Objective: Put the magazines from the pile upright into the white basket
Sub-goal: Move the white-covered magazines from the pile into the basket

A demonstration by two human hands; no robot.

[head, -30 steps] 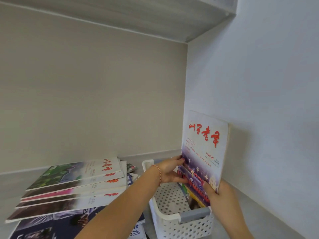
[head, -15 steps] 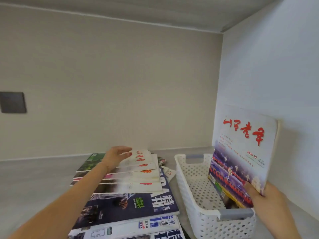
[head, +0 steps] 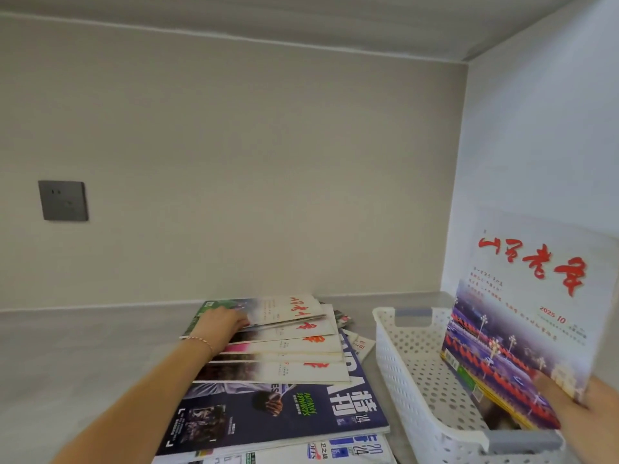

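A pile of magazines (head: 288,373) lies flat on the grey shelf, fanned out, with larger dark ones underneath. My left hand (head: 222,324) rests on the top magazine (head: 268,311), thumb on its cover and fingers curled at its near edge, which is slightly lifted. To the right stands the white perforated basket (head: 402,370). A magazine with red lettering (head: 522,323) stands upright in the basket against the right wall, with other magazines behind it. My right hand (head: 582,413) holds its lower right corner.
The shelf is boxed in by a beige back wall, a white side wall (head: 542,128) close behind the basket, and a board overhead. A grey wall socket (head: 63,200) sits at the left. Bare shelf surface (head: 83,356) lies left of the pile.
My left hand left the upright magazine and went left to the pile, where it now grips the top magazine. My right hand still holds the upright magazine. The view swung left.
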